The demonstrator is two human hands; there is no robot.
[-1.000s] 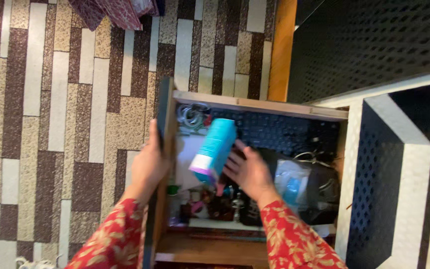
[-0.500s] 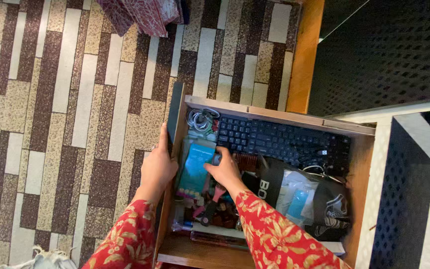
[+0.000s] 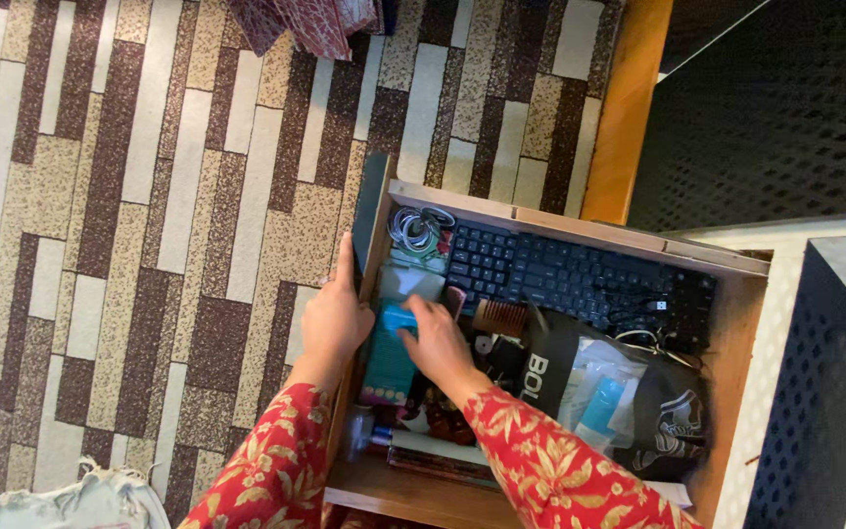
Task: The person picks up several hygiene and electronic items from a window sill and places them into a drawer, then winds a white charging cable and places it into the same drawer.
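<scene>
An open wooden drawer (image 3: pixel 736 323) is full of items. My left hand (image 3: pixel 335 318) grips the drawer's front panel, fingers over its top edge. My right hand (image 3: pixel 438 343) rests on a teal box (image 3: pixel 389 358) that lies flat along the drawer's left side, fingers pressing its upper end. A black keyboard (image 3: pixel 560 279) lies along the back of the drawer. A coil of white cable (image 3: pixel 418 227) sits in the back left corner. Both sleeves are red with a floral print.
A black plastic bag (image 3: pixel 619 392) with blue items inside fills the drawer's right part. A brown comb (image 3: pixel 499 315) lies by the keyboard. Small items crowd the front. A striped brown-and-beige rug (image 3: pixel 149 196) covers the floor; a perforated dark cabinet (image 3: pixel 815 372) stands right.
The teal box went from upright in my right hand above the drawer to lying flat inside at the left. The drawer appears further open, and the view has shifted.
</scene>
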